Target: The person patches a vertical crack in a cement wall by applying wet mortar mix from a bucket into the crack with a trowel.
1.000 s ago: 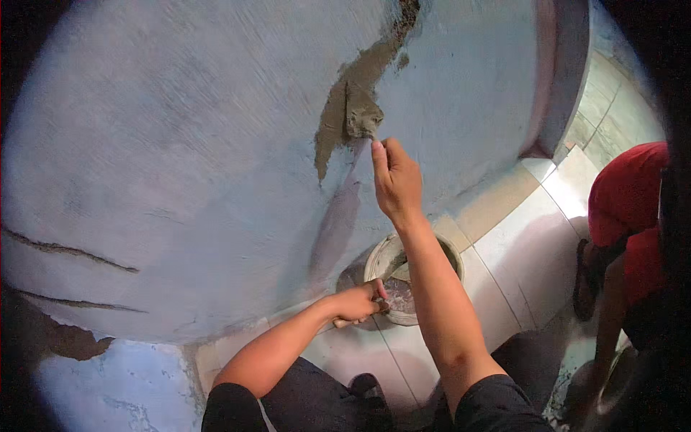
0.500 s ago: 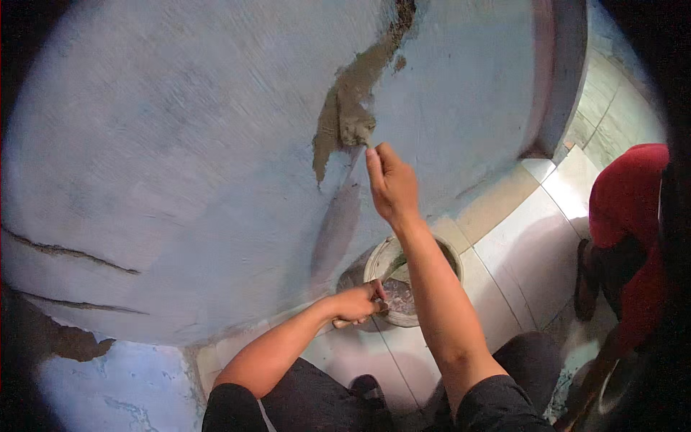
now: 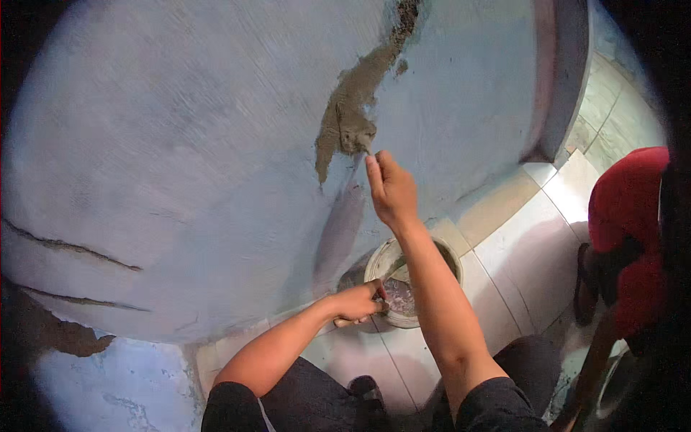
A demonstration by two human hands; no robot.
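My right hand [image 3: 393, 189] is closed round the handle of a small trowel [image 3: 368, 150]. Its blade is pressed to the blue wall [image 3: 237, 144], largely covered by a lump of wet grey mortar [image 3: 354, 134]. That lump sits at the lower part of a long mortar-filled strip [image 3: 360, 83], which runs up to a darker, rough gap. Lower down, my left hand [image 3: 355, 302] is wrapped round a wooden-handled tool [image 3: 344, 322] at the rim of a round bucket [image 3: 373, 268]. The working end of that tool cannot be told clearly. My right forearm hides part of the bucket.
Two dark cracks [image 3: 75, 248] cross the wall at the left, above a broken brown patch [image 3: 79, 340]. Pale tiles [image 3: 504, 277] cover the floor. A person in red [image 3: 628, 198] is close by on the right, one arm reaching down near a round container [image 3: 612, 389].
My right hand and the trowel have slid slightly down the wall. My left hand stays at the bucket. At the right, the other person's arm has shifted a little.
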